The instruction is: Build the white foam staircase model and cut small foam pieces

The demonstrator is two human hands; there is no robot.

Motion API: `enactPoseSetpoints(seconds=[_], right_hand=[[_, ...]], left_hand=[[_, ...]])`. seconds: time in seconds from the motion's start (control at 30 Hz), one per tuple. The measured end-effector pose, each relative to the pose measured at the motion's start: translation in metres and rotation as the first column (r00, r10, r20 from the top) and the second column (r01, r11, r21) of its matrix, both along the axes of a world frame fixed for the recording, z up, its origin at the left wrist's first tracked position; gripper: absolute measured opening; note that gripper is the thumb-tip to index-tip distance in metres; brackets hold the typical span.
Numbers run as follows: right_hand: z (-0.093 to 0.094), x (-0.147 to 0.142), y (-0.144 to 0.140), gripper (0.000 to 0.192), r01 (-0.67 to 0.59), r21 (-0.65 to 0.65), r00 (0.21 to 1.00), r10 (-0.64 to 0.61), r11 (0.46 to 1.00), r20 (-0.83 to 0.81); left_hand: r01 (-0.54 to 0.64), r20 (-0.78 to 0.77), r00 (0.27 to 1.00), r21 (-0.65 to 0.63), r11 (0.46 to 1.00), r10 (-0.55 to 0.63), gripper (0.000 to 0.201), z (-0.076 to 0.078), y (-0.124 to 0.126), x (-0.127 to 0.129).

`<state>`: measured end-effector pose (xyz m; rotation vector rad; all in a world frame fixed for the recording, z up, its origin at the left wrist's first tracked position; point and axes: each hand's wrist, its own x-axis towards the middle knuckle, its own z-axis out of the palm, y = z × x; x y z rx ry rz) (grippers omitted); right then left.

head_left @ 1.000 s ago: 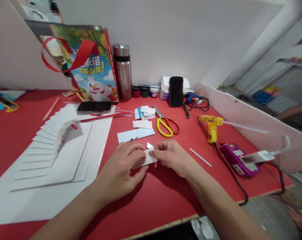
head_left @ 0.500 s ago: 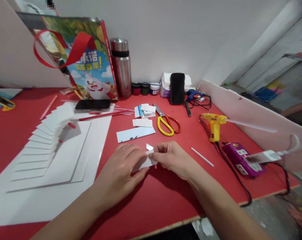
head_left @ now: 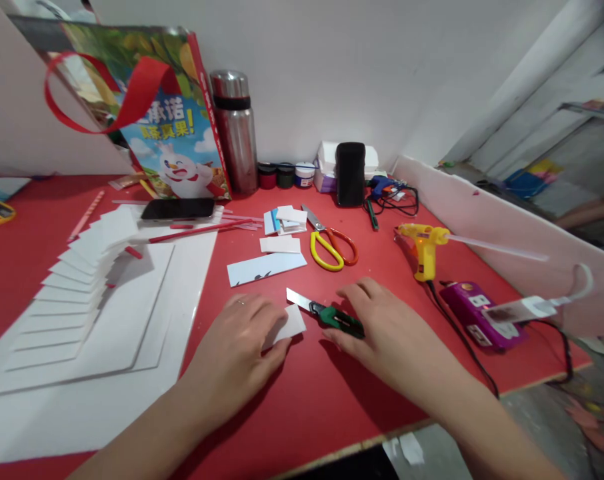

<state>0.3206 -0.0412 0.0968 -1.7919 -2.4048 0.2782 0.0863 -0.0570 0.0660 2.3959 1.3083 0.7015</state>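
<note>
My left hand (head_left: 247, 340) presses a small white card piece (head_left: 289, 325) between thumb and fingers, low over the red table. Part of the card is hidden under the fingers. Just right of it, a green and black utility knife (head_left: 339, 320) lies with its blade out, its tip pointing up and left near the card. Around the knife's handle, my right hand (head_left: 377, 323) has thumb and fingers apart, and its palm covers the handle's end. Beyond my hands lie a pale card strip (head_left: 267, 268), several small card pieces (head_left: 286, 220) and yellow-and-orange-handled scissors (head_left: 329, 247).
Stepped white card pieces (head_left: 67, 293) lie on a white board (head_left: 182, 300) at left. A yellow glue gun (head_left: 425, 247) and purple power box (head_left: 482, 317), with cables, are at right. A steel flask (head_left: 236, 137), picture bag (head_left: 167, 127) and black phone (head_left: 351, 175) stand behind.
My right hand has let go of the card and moved right, over the knife, now uncovered. My left hand still holds the card. A thin white stick is no longer visible. The view has shifted slightly.
</note>
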Motion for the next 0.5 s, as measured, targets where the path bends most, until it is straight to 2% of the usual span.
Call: enactPoseSetpoints(seconds=[0.1, 0.2, 0.33, 0.5], right_hand=[[-0.010, 0.007, -0.005, 0.019, -0.077, -0.009, 0.994, 0.077, 0.997, 0.079], [-0.017, 0.010, -0.006, 0.005, -0.078, 0.024, 0.991, 0.075, 0.997, 0.107], [-0.018, 0.016, -0.007, 0.014, 0.009, 0.010, 0.994, -0.010, 1.000, 0.112], [-0.013, 0.018, -0.011, 0.015, 0.080, -0.075, 0.996, -0.082, 0.994, -0.023]], left_hand=[[-0.020, -0.046, 0.999, 0.002, 1.000, 0.020, 0.011, -0.004, 0.000, 0.004], [-0.020, -0.111, 0.994, 0.003, 1.000, 0.021, 0.013, -0.006, 0.000, 0.008], [0.010, -0.153, 0.988, 0.008, 1.000, -0.008, 0.015, -0.005, 0.002, 0.012], [0.032, -0.194, 0.980, -0.015, 0.999, -0.034, 0.020, -0.006, 0.002, 0.016]])
